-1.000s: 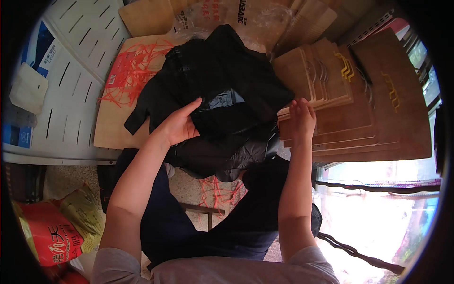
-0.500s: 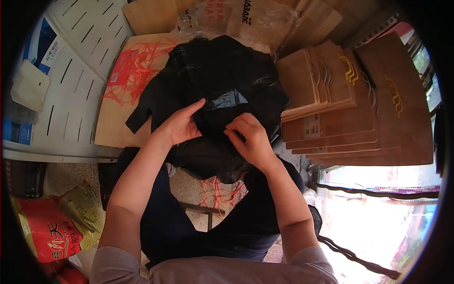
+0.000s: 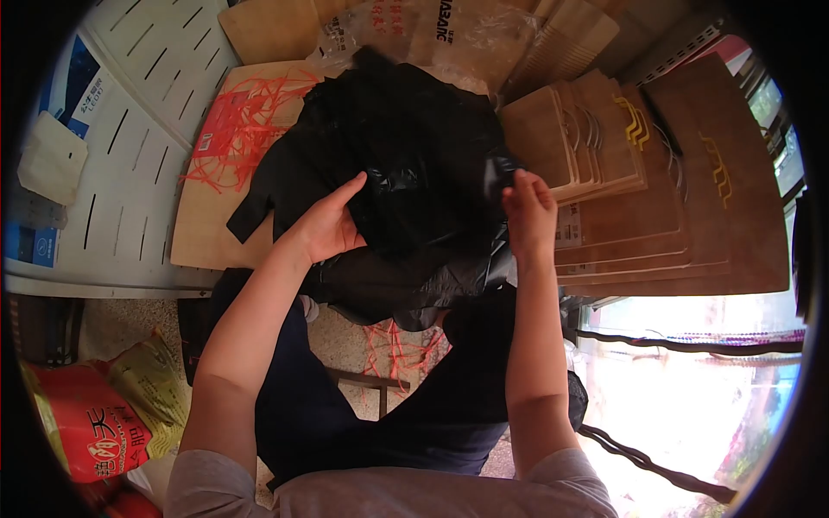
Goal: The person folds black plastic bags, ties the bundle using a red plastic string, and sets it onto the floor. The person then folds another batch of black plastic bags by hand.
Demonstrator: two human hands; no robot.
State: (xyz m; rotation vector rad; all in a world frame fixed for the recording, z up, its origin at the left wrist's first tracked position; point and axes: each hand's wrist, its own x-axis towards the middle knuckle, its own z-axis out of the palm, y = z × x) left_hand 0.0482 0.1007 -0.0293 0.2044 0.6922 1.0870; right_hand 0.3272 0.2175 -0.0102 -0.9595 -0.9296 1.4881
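A heap of black plastic bags (image 3: 406,129) lies spread in front of me, creased and shiny, with a handle-like strip hanging out at its left. My left hand (image 3: 328,229) is at the heap's near left side, thumb stretched upward and black plastic between thumb and fingers; the fingertips are partly hidden by it. At the right edge of the heap, my right hand (image 3: 531,211) pinches the plastic, its fingers closed together.
Tangled red plastic strings (image 3: 250,129) lie on a wooden board (image 3: 203,224) at left. Wooden cutting boards (image 3: 622,207) with metal and yellow handles stack up at right. A white slotted metal panel (image 3: 129,147) stands left. A red and yellow bag (image 3: 95,414) sits on the floor.
My right hand has moved right and up from the middle of the heap to its right edge, drawing plastic with it. My left hand has stayed nearly in place.
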